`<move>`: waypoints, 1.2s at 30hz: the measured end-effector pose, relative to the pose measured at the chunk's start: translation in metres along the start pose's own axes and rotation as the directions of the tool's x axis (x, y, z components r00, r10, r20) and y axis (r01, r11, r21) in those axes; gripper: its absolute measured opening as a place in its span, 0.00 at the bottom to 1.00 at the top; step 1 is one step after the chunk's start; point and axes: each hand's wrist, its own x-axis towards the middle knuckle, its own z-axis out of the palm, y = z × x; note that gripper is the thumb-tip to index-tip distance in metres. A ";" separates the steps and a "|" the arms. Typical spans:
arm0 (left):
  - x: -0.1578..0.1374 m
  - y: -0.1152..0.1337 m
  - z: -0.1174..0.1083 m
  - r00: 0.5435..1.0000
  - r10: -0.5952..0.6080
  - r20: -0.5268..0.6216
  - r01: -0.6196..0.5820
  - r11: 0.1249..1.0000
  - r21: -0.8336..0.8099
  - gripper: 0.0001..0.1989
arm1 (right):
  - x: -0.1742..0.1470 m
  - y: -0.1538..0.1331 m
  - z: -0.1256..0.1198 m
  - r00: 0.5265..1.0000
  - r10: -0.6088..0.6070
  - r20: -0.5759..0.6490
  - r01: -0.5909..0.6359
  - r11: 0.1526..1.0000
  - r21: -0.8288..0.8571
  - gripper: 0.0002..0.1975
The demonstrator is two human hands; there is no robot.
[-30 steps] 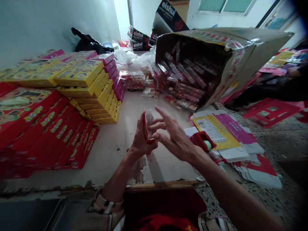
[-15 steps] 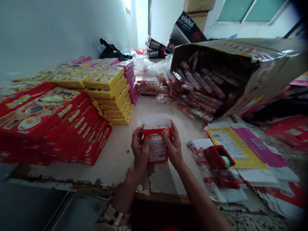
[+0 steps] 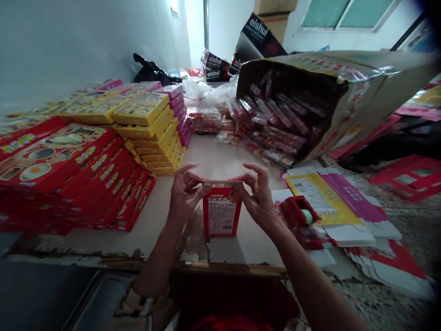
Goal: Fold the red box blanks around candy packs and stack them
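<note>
A small red cardboard box [image 3: 208,216] with a white printed label stands upright on the table [image 3: 161,216] in front of me. Its top flap [image 3: 220,182] appears edge-on as a thin pale strip. My left hand [image 3: 186,191] pinches the left end of that top edge, thumb in front and fingers behind. At the right end, my right hand [image 3: 257,195] grips it the same way. What the fingertips touch behind the flap is hidden. Right of my right hand sits a red tape dispenser [image 3: 292,209] with a pale green roll.
Stacked red boxes [image 3: 113,179] stand left, with yellow boxes [image 3: 151,124] and pink boxes [image 3: 182,110] behind. A tipped carton [image 3: 365,96] spills wrapped packets [image 3: 275,133] at right. Flat yellow and magenta cartons [image 3: 320,197] lie near the right edge.
The white flap, raised behind the box before, is now folded forward to lie edge-on at the top. Both hands moved from the box's sides up to its top edge. The view shifted slightly.
</note>
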 end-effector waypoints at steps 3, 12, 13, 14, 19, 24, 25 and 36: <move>-0.006 -0.006 -0.008 0.993 0.013 0.115 -0.027 0.993 0.119 0.06 | -0.004 0.004 -0.004 0.978 -0.123 0.171 0.151 0.975 -0.165 0.17; -0.031 -0.013 0.004 0.981 -0.193 -0.026 0.194 0.981 0.023 0.21 | -0.032 0.028 0.018 0.970 -0.211 -0.121 0.168 0.940 -0.295 0.09; -0.030 -0.011 0.007 0.968 -0.250 0.012 0.250 0.968 -0.009 0.21 | -0.031 0.028 0.017 0.967 -0.212 -0.144 0.160 0.938 -0.306 0.09; -0.028 -0.010 0.010 0.952 -0.300 0.063 0.302 0.953 -0.026 0.19 | -0.028 0.028 0.016 0.962 -0.211 -0.170 0.149 0.936 -0.318 0.09; -0.018 -0.008 0.022 0.955 -0.290 0.057 0.290 0.957 0.009 0.13 | -0.005 0.025 0.008 0.952 -0.213 -0.220 0.138 0.940 -0.313 0.08; -0.033 -0.014 0.017 0.980 -0.197 0.030 0.194 0.978 0.080 0.06 | -0.030 0.024 0.001 0.995 0.003 -0.099 -0.004 1.000 -0.018 0.10; -0.036 -0.013 0.016 0.988 -0.149 0.045 0.145 0.986 0.086 0.04 | -0.037 0.022 -0.002 0.996 0.038 -0.084 -0.036 0.999 0.026 0.11; -0.038 0.024 0.007 0.981 -0.107 0.165 0.082 0.985 0.153 0.05 | -0.047 -0.014 -0.020 0.994 0.091 0.062 -0.090 0.996 -0.016 0.06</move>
